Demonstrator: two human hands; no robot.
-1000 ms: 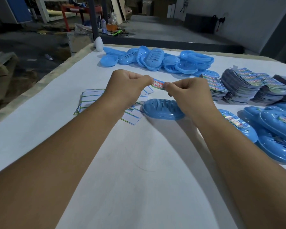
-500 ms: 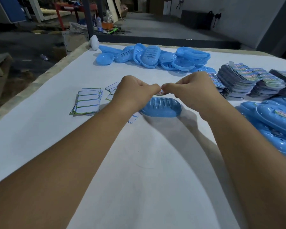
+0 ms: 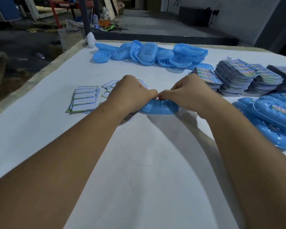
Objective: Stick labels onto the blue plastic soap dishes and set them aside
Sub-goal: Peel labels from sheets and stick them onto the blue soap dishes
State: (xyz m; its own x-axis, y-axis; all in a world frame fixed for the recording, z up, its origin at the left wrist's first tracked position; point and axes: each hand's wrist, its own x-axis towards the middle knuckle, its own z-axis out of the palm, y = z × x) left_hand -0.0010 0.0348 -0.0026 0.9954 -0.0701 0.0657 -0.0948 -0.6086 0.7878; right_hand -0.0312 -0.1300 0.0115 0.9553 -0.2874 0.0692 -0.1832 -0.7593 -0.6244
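A blue soap dish lies on the white table in the middle. My left hand and my right hand meet thumb to thumb right over its top. Between the fingertips they pinch a small label, of which only a sliver shows. The label sits at the dish's upper surface; I cannot tell whether it touches. Most of the dish's top is hidden by my hands.
A heap of unlabelled blue dishes lies at the back. Stacks of colourful label sheets stand at the right. Labelled dishes pile up at the right edge. Used white backing sheets lie left of my hands.
Both hands came down from above the table onto the dish, bringing the label with them. The label, plainly visible a second ago, is now almost hidden between the fingertips.
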